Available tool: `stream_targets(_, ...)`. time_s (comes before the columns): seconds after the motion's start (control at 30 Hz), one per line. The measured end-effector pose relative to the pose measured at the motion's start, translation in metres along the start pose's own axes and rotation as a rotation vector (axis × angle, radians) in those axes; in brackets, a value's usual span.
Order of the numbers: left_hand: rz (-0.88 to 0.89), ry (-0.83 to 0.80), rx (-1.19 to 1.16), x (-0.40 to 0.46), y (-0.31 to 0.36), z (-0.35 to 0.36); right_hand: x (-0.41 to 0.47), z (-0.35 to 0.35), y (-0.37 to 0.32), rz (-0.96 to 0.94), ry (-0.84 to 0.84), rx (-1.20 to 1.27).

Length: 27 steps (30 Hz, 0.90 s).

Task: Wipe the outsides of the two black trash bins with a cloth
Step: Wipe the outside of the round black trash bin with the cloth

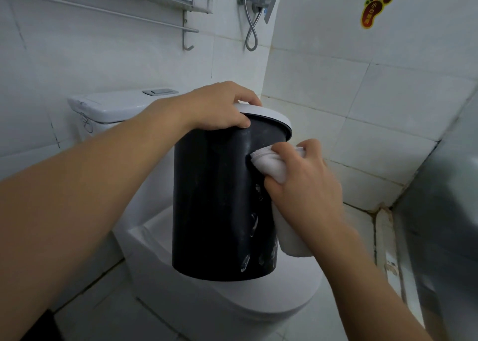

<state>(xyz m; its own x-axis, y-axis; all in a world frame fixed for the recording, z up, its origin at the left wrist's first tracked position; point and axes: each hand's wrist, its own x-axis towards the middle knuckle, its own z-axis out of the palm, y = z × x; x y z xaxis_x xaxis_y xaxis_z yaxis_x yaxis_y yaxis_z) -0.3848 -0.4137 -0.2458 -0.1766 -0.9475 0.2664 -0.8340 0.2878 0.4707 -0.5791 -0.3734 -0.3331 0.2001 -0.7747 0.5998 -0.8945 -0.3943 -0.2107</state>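
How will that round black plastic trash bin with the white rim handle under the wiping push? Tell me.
The round black plastic trash bin looks light: the left hand alone seems to hold it up by the white rim. Wet streaks on its smooth wall suggest it could be slippery. Gripped only at the top, it may swing away as the right hand presses the white cloth sideways.

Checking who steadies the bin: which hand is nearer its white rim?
Left. The left hand grips the white rim; the right hand presses the cloth lower, against the bin.
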Motion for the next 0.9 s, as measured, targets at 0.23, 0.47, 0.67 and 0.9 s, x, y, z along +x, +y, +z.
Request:
stream_targets(0.23, 0.017, 0.0, -0.015, -0.001, -0.001, -0.002, 0.008, 0.003, -0.002, -0.008, 0.038, 0.037)
stream_targets(0.47, 0.046, 0.01, 0.114, 0.0, 0.003, 0.002, 0.011, 0.004, 0.01, 0.054, 0.048, 0.062)
stream_targets(0.67, 0.05, 0.001, 0.323, 0.0, 0.015, 0.011, 0.01, 0.0, 0.016, 0.083, 0.019, 0.105)
stream_targets(0.9, 0.024, 0.009, 0.356, 0.005, 0.012, 0.013, 0.003, -0.006, 0.019, 0.069, -0.025, 0.076)
